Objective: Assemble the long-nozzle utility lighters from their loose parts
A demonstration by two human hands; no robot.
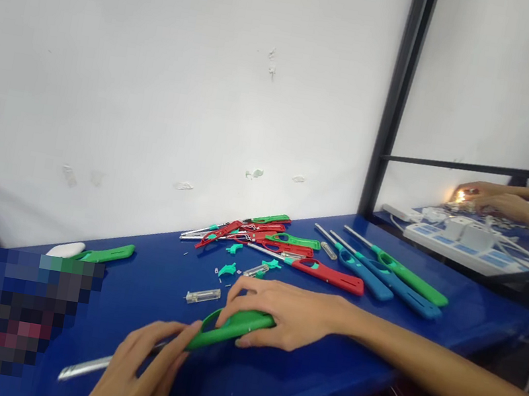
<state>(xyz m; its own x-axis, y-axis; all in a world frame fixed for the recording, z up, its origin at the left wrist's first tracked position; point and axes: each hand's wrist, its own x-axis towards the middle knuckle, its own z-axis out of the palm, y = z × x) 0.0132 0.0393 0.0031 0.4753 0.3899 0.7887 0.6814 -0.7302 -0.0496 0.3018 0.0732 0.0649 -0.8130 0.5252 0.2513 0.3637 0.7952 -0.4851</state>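
Note:
A green long-nosed lighter (228, 328) lies across the blue table (265, 385) near its front edge, its metal tube (84, 367) pointing left. My right hand (283, 315) is wrapped over the green handle's rear end. My left hand (141, 372) pinches the handle's front end, where the tube joins it. A small clear cylinder part (202, 295) lies just beyond the lighter. Small teal trigger pieces (228, 269) sit a little farther back.
A pile of red and green lighter shells (259, 232) lies by the white wall. Assembled red, blue and green lighters (382, 277) lie to the right. Another person's hands (495, 201) work past a black frame post (393, 111), near white power strips (467, 247).

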